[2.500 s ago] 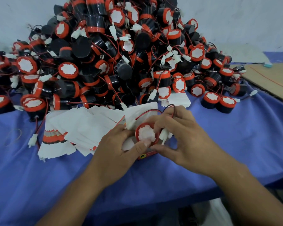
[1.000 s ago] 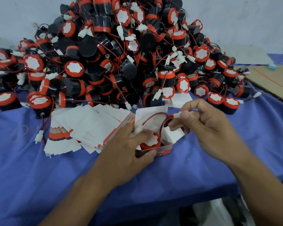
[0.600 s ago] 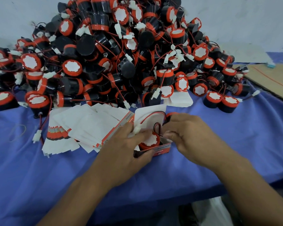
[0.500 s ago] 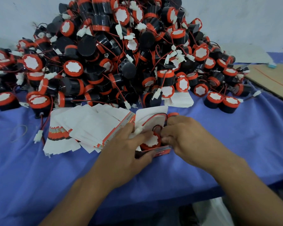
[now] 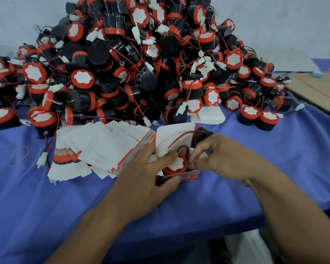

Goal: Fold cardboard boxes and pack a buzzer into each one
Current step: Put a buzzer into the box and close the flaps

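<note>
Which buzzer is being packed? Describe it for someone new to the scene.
Find the buzzer pile on the blue cloth. Just before it, the left hand and right hand meet over one buzzer. It alone sits in an open box.

Buzzer pile [image 5: 133, 60]: black bodies, orange-red caps, white scalloped centres, red wires [image 5: 189, 91], white connectors [image 5: 42, 161]. Tablecloth [image 5: 46, 206] plain blue-violet. Flat box blanks [image 5: 103, 145] white, edged in orange-red and grey bands.

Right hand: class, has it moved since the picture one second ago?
Yes. Against the open box, the right hand has dropped from beside the raised flap's top to the mouth, next to the buzzer.
</note>
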Motion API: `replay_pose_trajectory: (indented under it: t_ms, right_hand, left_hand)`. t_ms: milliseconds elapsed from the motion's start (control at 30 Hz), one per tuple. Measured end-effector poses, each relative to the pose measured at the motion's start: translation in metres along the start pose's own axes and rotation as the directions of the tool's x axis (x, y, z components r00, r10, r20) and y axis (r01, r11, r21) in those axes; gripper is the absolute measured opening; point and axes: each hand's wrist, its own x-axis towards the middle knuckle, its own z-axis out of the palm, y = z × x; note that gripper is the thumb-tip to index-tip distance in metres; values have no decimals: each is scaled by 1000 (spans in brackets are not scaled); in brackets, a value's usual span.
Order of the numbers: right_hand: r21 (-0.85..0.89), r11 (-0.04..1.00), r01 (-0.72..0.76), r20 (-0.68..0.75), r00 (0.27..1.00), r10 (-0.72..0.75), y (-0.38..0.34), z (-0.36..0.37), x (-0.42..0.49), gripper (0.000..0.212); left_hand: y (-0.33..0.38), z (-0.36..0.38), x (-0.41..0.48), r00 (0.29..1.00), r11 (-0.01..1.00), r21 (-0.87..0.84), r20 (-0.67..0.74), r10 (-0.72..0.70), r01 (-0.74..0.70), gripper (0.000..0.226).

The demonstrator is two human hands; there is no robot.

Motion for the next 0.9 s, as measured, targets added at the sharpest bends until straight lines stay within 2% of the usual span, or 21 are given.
replay_pose_trajectory:
  t_ms: [67, 133, 233, 367, 467, 533, 600, 733, 800, 900]
  right_hand:
    - [147, 988, -48, -18, 999, 51, 3, 3, 2, 18]
    - [272, 959, -78, 24, 997, 75, 5, 4, 5, 29]
    - [352, 933, -80, 42, 997, 69, 5, 6, 6, 37]
    - [243, 969, 35, -86, 996, -15, 3, 13, 3, 38]
    - [174, 978, 117, -90, 991, -103, 3, 14, -2, 34]
    - [101, 988, 118, -72, 991, -111, 0, 12, -3, 32]
    - [31, 994, 105, -27, 994, -104, -2, 9, -2, 30]
    - [-96, 991, 95, 47, 995, -91, -5, 6, -1, 25]
    - [-112, 985, 132, 56, 990, -127, -4, 6, -3, 25]
    - [-221, 954, 205, 53, 979, -198, -1, 13, -2, 36]
  left_hand:
    - [-1, 0, 0, 1000, 1000, -12, 9, -6, 6, 61]
    - [-1, 0, 1, 1000, 1000, -17, 23, -12, 12, 61]
    - [3, -1, 1, 1000, 1000, -3, 1, -5, 5, 57]
    - [6, -1, 3, 996, 997, -76, -85, -33, 26, 45]
    - [8, 2, 4, 976, 984, -162, -189, -109, 79, 37]
    - [9, 3, 4, 956, 974, -203, -251, -150, 99, 49]
    - [11, 4, 4, 949, 972, -227, -285, -132, 67, 59]
    - [12, 5, 8, 932, 959, -281, -352, -87, -17, 65]
    - [10, 5, 9, 934, 968, -249, -352, -57, -34, 48]
    - [8, 4, 11, 947, 995, -42, -312, 77, -95, 25]
